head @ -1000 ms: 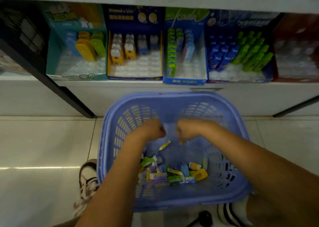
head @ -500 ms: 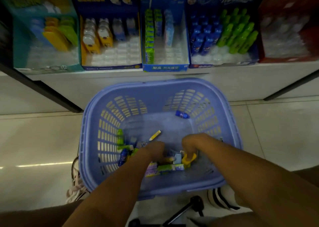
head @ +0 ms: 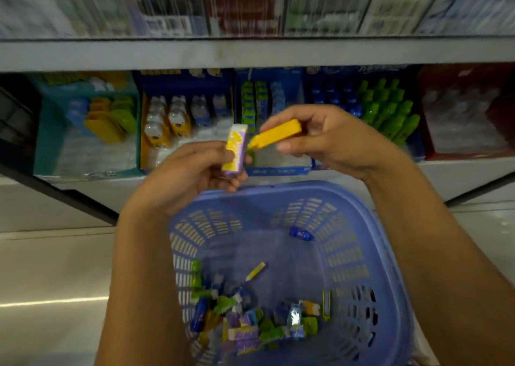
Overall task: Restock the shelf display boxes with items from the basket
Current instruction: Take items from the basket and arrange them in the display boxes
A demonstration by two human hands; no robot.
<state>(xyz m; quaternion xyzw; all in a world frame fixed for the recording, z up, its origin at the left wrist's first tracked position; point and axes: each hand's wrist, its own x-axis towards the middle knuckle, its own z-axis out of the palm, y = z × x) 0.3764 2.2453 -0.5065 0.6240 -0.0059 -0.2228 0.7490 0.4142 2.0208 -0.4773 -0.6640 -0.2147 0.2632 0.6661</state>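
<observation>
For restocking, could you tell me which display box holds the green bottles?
The blue box second from right, beside the red box; only it holds green bottles.

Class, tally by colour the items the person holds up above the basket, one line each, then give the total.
Yellow item, in the right hand: 1
Purple-and-yellow pack, in the left hand: 1
Total: 2

Blue slotted basket (head: 359, 215), yellow-and-purple packet (head: 235, 151), plain yellow item (head: 276, 136).
</observation>
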